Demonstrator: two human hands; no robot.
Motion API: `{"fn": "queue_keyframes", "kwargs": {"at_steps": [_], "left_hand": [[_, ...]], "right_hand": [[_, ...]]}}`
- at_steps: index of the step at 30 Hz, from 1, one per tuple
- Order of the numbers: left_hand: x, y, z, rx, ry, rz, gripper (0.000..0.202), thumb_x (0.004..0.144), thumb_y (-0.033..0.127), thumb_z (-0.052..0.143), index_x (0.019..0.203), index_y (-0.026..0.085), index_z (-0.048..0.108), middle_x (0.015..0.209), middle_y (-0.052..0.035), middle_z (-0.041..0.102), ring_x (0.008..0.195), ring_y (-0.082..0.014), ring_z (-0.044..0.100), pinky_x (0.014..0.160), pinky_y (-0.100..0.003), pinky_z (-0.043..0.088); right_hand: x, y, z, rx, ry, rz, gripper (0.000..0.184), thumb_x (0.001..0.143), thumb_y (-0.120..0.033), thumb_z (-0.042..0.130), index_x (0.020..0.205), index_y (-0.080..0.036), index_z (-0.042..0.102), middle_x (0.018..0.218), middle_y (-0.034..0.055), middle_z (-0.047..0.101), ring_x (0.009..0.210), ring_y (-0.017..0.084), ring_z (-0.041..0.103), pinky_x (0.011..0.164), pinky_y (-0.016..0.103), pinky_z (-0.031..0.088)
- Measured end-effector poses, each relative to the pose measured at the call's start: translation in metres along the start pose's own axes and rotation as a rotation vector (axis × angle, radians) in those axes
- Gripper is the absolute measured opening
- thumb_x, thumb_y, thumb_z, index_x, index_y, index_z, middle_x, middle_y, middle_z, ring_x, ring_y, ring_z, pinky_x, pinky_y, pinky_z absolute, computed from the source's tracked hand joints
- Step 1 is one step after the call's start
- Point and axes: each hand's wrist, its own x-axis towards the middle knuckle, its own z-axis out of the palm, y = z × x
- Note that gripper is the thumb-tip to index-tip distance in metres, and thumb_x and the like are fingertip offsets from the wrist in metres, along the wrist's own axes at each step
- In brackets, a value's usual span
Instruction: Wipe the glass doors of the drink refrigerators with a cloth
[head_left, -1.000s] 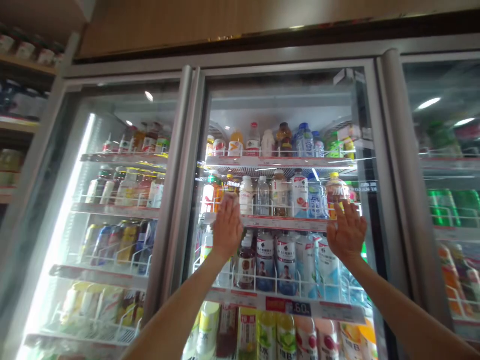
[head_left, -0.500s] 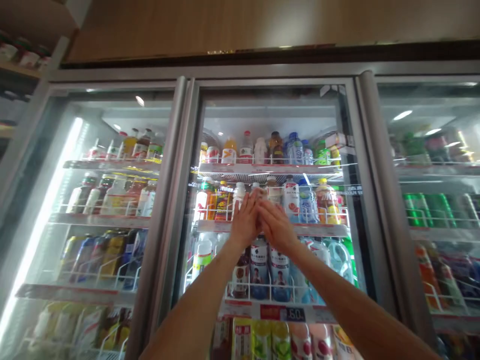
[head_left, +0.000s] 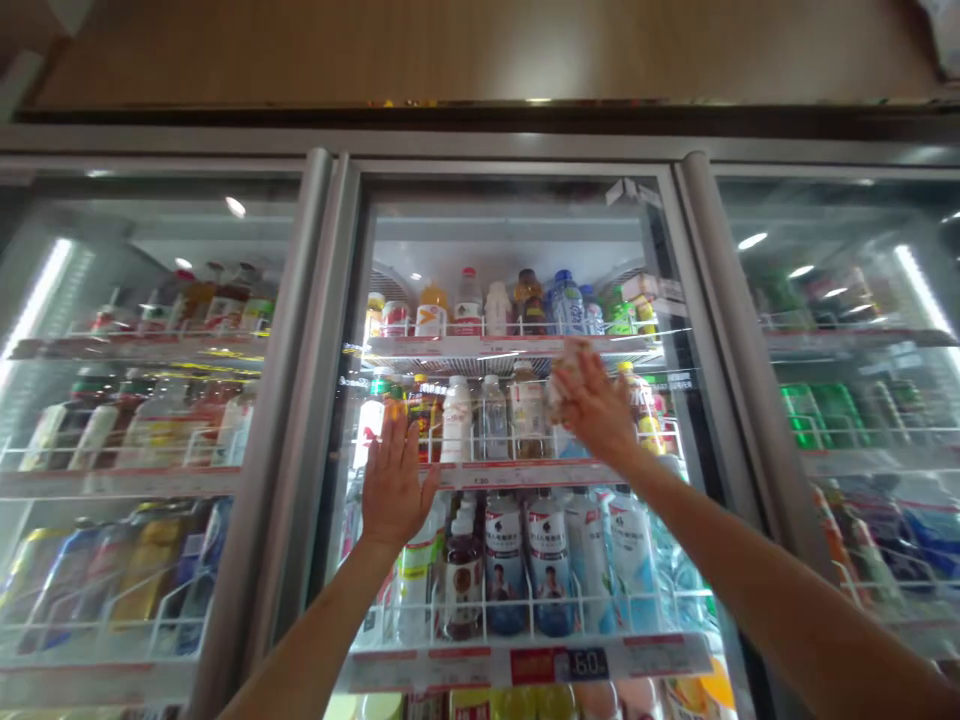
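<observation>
My left hand (head_left: 394,482) is open and lies flat on the glass of the middle cooler door (head_left: 517,240), fingers pointing up, low on the left side near the door's edge. My right hand (head_left: 596,405) is higher and further right on the same glass. Its fingers are stretched up and to the left and slightly smeared by motion, with nothing in them. Behind the glass, level with both hands, stands a row of drink bottles (head_left: 491,415) on a white wire shelf (head_left: 525,472). The door is closed.
Closed glass cooler doors stand to the left (head_left: 142,420) and right (head_left: 847,400), full of bottles and cans. Grey upright door frames (head_left: 296,400) separate them. Below my hands is a shelf of larger bottles (head_left: 547,560) with price tags. A wooden panel (head_left: 480,50) runs overhead.
My hands were together at the middle of the glass half a second ago. They have spread apart: the left slid down and left, the right up and right. The view shifted slightly right.
</observation>
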Motion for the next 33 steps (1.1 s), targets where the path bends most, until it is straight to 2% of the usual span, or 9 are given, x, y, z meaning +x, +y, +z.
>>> {"fn": "queue_keyframes", "kwargs": {"at_steps": [4, 7, 12, 14, 19, 23, 27, 29, 33], "left_hand": [[0.0, 0.001, 0.001, 0.011, 0.005, 0.001, 0.064, 0.089, 0.04, 0.037, 0.145, 0.016, 0.015, 0.151, -0.0146, 0.016, 0.14, -0.0273, 0.013, 0.11, -0.05, 0.021], [0.0, 0.001, 0.0, 0.014, 0.005, 0.009, 0.065, 0.09, 0.039, 0.037, 0.145, 0.018, 0.011, 0.152, -0.0133, 0.014, 0.14, -0.0272, 0.012, 0.111, -0.05, 0.02], [0.002, 0.0, -0.003, 0.001, -0.005, 0.027, 0.066, 0.089, 0.04, 0.038, 0.146, 0.021, 0.008, 0.153, -0.0101, 0.01, 0.141, -0.0271, 0.009, 0.112, -0.051, 0.017], [0.002, 0.0, -0.003, -0.007, -0.006, 0.022, 0.067, 0.089, 0.039, 0.038, 0.146, 0.021, 0.007, 0.153, -0.0096, 0.008, 0.141, -0.0271, 0.01, 0.112, -0.05, 0.017], [0.001, 0.001, -0.001, -0.026, -0.007, -0.004, 0.067, 0.089, 0.04, 0.039, 0.146, 0.023, 0.009, 0.153, -0.0083, 0.011, 0.141, -0.0271, 0.011, 0.112, -0.05, 0.017], [0.002, 0.001, -0.002, -0.038, -0.022, -0.003, 0.066, 0.089, 0.041, 0.038, 0.145, 0.021, 0.012, 0.153, -0.0096, 0.012, 0.141, -0.0274, 0.01, 0.112, -0.051, 0.015], [0.003, 0.0, -0.004, -0.058, -0.035, 0.004, 0.065, 0.089, 0.042, 0.037, 0.145, 0.019, 0.014, 0.153, -0.011, 0.012, 0.141, -0.0276, 0.01, 0.112, -0.052, 0.015], [0.002, 0.0, -0.003, -0.056, -0.037, -0.006, 0.064, 0.089, 0.042, 0.036, 0.145, 0.02, 0.015, 0.153, -0.0105, 0.011, 0.141, -0.0274, 0.01, 0.112, -0.051, 0.015], [0.002, 0.002, -0.002, -0.052, -0.03, -0.018, 0.064, 0.089, 0.042, 0.036, 0.145, 0.02, 0.015, 0.153, -0.0096, 0.012, 0.141, -0.0268, 0.01, 0.112, -0.05, 0.015]], "right_hand": [[0.003, 0.073, -0.016, -0.059, 0.156, 0.349, 0.047, 0.085, -0.026, 0.036, 0.128, -0.013, 0.049, 0.143, 0.0178, 0.035, 0.132, 0.034, 0.029, 0.1, 0.061, 0.021], [0.009, 0.02, -0.007, -0.021, 0.18, 0.331, 0.043, 0.085, -0.03, 0.035, 0.121, -0.014, 0.055, 0.14, 0.015, 0.041, 0.13, 0.03, 0.032, 0.099, 0.051, 0.03], [0.011, -0.079, 0.017, 0.066, 0.028, -0.232, 0.041, 0.088, -0.033, 0.039, 0.128, -0.033, 0.047, 0.146, 0.0004, 0.035, 0.137, 0.023, 0.022, 0.108, 0.052, 0.016], [0.007, -0.052, 0.012, 0.047, 0.02, -0.178, 0.043, 0.089, -0.03, 0.036, 0.131, -0.034, 0.043, 0.146, 0.0, 0.036, 0.137, 0.023, 0.023, 0.108, 0.053, 0.012], [-0.001, 0.064, -0.012, -0.018, 0.193, 0.483, 0.051, 0.09, -0.033, 0.029, 0.134, -0.012, 0.043, 0.143, 0.0197, 0.035, 0.133, 0.038, 0.027, 0.098, 0.065, 0.02], [-0.008, 0.014, -0.003, -0.016, 0.128, 0.378, 0.049, 0.086, -0.032, 0.037, 0.133, -0.019, 0.046, 0.146, 0.0114, 0.033, 0.136, 0.032, 0.024, 0.103, 0.056, 0.024], [-0.028, -0.049, 0.007, 0.044, -0.036, -0.236, 0.045, 0.086, -0.028, 0.04, 0.13, -0.031, 0.047, 0.146, 0.0, 0.036, 0.138, 0.021, 0.021, 0.111, 0.048, 0.014], [-0.038, -0.028, 0.001, 0.03, -0.025, -0.191, 0.044, 0.087, -0.026, 0.038, 0.13, -0.031, 0.047, 0.145, 0.0005, 0.037, 0.137, 0.02, 0.024, 0.111, 0.049, 0.014], [-0.046, 0.06, -0.015, -0.054, 0.17, 0.305, 0.047, 0.089, -0.029, 0.032, 0.132, -0.016, 0.046, 0.141, 0.018, 0.038, 0.133, 0.033, 0.029, 0.102, 0.061, 0.02]]}}
